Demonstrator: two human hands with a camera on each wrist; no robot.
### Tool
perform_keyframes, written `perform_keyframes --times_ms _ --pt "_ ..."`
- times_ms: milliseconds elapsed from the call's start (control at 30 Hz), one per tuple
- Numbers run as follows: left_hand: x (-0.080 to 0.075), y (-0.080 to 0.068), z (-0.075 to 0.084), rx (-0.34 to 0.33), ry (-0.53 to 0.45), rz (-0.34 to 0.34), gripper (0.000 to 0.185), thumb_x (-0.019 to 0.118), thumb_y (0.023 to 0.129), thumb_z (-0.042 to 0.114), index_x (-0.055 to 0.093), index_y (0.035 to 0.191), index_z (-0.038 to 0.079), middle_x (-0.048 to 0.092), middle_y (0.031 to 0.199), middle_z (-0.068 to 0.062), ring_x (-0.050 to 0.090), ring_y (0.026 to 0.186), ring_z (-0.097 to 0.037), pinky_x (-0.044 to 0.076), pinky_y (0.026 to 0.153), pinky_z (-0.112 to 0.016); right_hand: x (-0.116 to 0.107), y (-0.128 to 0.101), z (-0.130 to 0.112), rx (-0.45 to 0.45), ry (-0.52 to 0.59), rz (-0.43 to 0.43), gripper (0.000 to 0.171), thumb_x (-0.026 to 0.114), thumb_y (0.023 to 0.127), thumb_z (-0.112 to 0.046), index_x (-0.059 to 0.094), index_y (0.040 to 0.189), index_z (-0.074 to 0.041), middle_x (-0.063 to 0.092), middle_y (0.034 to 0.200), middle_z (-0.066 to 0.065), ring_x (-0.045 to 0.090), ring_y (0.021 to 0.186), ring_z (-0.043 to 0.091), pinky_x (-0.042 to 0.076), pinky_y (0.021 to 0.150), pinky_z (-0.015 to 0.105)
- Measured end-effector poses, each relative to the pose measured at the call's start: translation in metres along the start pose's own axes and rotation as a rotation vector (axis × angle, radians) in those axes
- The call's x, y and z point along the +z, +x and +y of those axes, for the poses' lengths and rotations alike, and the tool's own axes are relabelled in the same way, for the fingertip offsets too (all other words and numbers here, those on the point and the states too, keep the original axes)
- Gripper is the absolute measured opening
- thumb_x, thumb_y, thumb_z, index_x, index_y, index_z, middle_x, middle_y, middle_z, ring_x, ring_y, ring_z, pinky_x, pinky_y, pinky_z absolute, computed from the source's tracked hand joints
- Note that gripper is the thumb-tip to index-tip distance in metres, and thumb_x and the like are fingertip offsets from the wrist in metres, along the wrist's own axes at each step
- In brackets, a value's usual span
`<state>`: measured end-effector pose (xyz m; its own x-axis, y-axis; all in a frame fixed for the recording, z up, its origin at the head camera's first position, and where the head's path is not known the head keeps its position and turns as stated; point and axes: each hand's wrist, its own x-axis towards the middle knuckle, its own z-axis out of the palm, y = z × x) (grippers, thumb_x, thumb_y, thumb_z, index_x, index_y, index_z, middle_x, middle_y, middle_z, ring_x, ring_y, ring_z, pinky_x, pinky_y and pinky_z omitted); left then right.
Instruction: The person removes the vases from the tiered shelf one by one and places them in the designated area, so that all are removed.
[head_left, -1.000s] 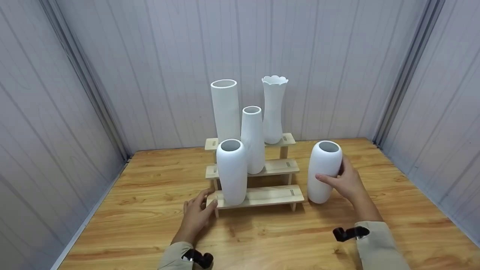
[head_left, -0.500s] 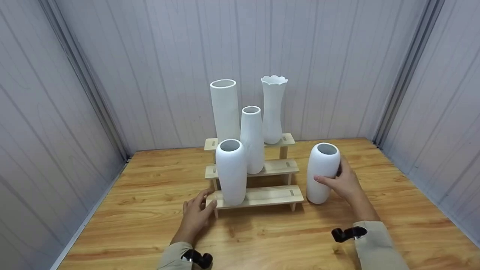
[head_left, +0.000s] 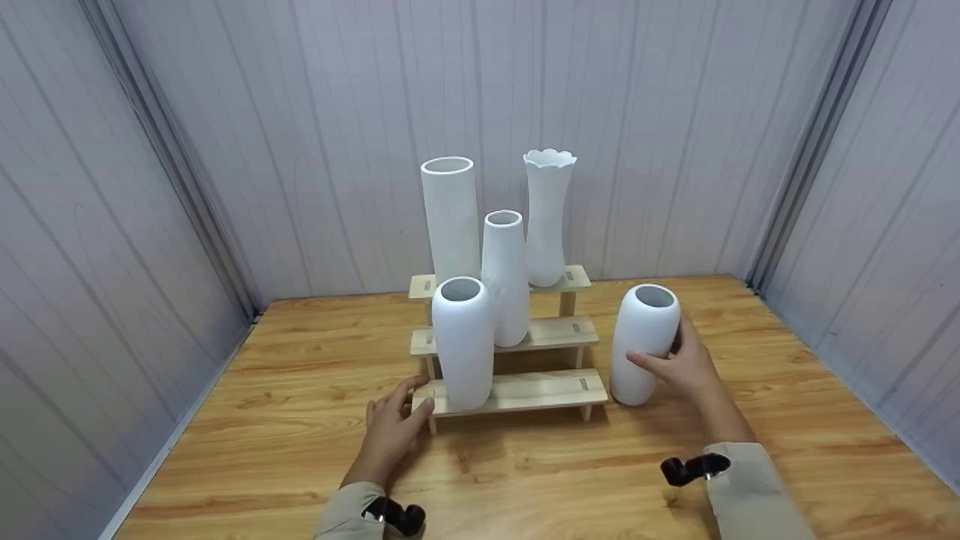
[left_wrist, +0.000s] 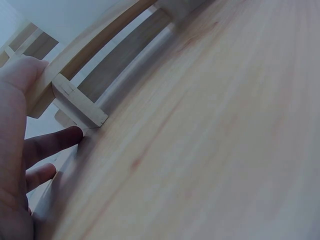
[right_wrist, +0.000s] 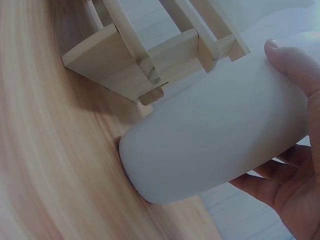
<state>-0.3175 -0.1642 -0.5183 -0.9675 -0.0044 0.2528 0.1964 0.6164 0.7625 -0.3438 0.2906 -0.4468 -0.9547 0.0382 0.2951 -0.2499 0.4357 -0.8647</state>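
Right hand [head_left: 686, 367] grasps white vase [head_left: 643, 341] (base on table [head_left: 300, 450]) | left hand [head_left: 394, 427], fingers relaxed, touches wooden rack [head_left: 525, 391]

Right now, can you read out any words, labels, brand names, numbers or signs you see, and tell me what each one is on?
None: no readable text shows in any view.
The five white vases, including the one the right hand grips, are plain.
The wooden stepped stand, which the left hand touches, bears only slots, no print.
The table, the wall panels and the sleeves show no marking.
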Motion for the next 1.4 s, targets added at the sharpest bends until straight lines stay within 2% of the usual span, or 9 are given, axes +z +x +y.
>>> perform_keyframes --times_ms 67,400,633,867,1067,1233,1400 --pt "0.0 0.0 0.0 0.0 0.0 -0.003 0.045 0.055 0.086 0.053 0.051 0.126 0.033 0.057 0.119 -0.006 0.04 0.119 -0.031 -0.005 0.105 -0.053 0.0 0.0 0.003 -0.007 0.012 0.001 0.103 0.081 0.067 -0.038 0.016 0.144 -0.014 0.037 0.134 0.018 0.041 0.119 0.036 0.035 0.095 0.054" --pt "0.0 0.002 0.004 -0.017 -0.005 -0.004 0.043 0.057 0.086 0.05 0.051 0.126 0.032 0.058 0.117 -0.005 0.043 0.116 -0.029 -0.005 0.105 -0.053 0.004 0.001 0.017 0.005 0.043 0.008 0.107 0.082 0.067 -0.034 0.011 0.145 -0.015 0.029 0.14 0.021 0.032 0.126 0.04 0.03 0.098 0.056" --pt "0.0 0.002 0.004 -0.017 0.002 0.001 0.043 0.056 0.086 0.05 0.051 0.125 0.033 0.055 0.122 0.0 0.043 0.116 -0.028 -0.005 0.105 -0.053 0.015 0.001 0.029 -0.021 0.107 0.066 0.1 0.081 0.068 -0.032 0.018 0.143 -0.015 0.034 0.138 0.019 0.036 0.124 0.036 0.033 0.098 0.053" --pt "0.001 0.0 0.003 -0.032 0.004 -0.005 0.043 0.056 0.086 0.05 0.051 0.125 0.034 0.057 0.119 -0.003 0.042 0.117 -0.028 -0.005 0.105 -0.052 0.027 0.001 0.05 0.032 0.101 0.064 0.104 0.08 0.068 -0.035 0.014 0.146 -0.015 0.03 0.141 0.023 0.035 0.124 0.039 0.032 0.099 0.05" --pt "0.0 0.0 0.002 -0.019 0.019 -0.007 0.045 0.055 0.086 0.051 0.051 0.126 0.032 0.057 0.116 -0.007 0.04 0.118 -0.03 -0.005 0.105 -0.054 0.034 0.007 0.054 0.012 0.148 0.092 0.102 0.08 0.07 -0.031 0.015 0.146 -0.014 0.032 0.139 0.023 0.037 0.123 0.038 0.033 0.099 0.049" --pt "-0.001 0.001 0.003 -0.019 0.013 -0.005 0.044 0.055 0.086 0.051 0.051 0.126 0.031 0.057 0.117 -0.006 0.042 0.116 -0.029 -0.005 0.105 -0.053 0.041 0.015 0.055 0.026 0.201 0.116 0.102 0.08 0.07 -0.028 0.014 0.147 -0.017 0.034 0.139 0.022 0.038 0.123 0.036 0.034 0.099 0.047" --pt "-0.001 0.0 0.003 -0.024 0.01 -0.011 0.044 0.055 0.087 0.049 0.051 0.127 0.03 0.056 0.119 -0.005 0.04 0.118 -0.03 -0.005 0.105 -0.052 0.048 0.02 0.058 0.021 0.207 0.145 0.099 0.08 0.071 -0.027 0.017 0.146 -0.014 0.04 0.135 0.022 0.041 0.121 0.033 0.035 0.099 0.045"
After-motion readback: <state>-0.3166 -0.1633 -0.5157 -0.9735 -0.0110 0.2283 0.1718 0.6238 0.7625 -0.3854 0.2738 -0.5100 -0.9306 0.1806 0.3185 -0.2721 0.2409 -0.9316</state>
